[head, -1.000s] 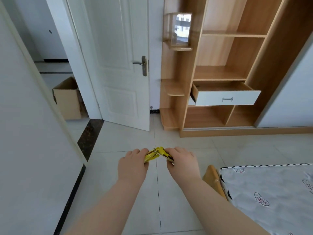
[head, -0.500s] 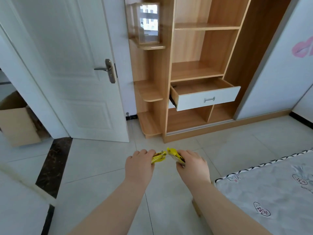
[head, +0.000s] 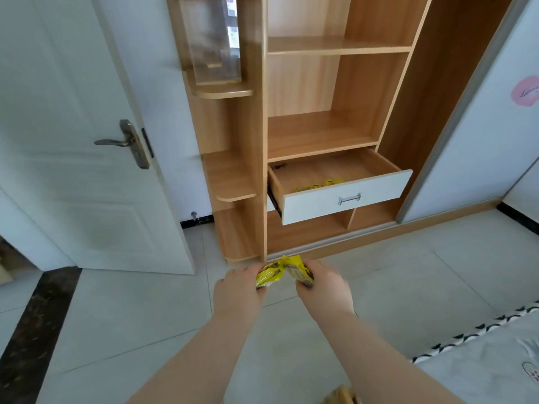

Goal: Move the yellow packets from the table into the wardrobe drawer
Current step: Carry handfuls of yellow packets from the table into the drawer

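My left hand (head: 237,290) and my right hand (head: 325,287) are held out side by side above the floor, each closed on yellow packets (head: 281,271) that bunch up between them. Ahead stands the wooden wardrobe (head: 256,126). Its white-fronted drawer (head: 344,199) is pulled out, and more yellow packets (head: 319,185) lie inside near the front panel. The drawer is well beyond my hands, up and to the right.
A white door (head: 87,170) with a metal handle stands open at the left. Side shelves (head: 230,176) stick out from the wardrobe's left edge. A bed with a patterned cover (head: 481,360) fills the lower right. A white sliding panel (head: 481,126) is at the right.
The view has moved closer to the wardrobe and turned right, so the drawer's inside now shows packets. Both hands keep holding the yellow packets together.
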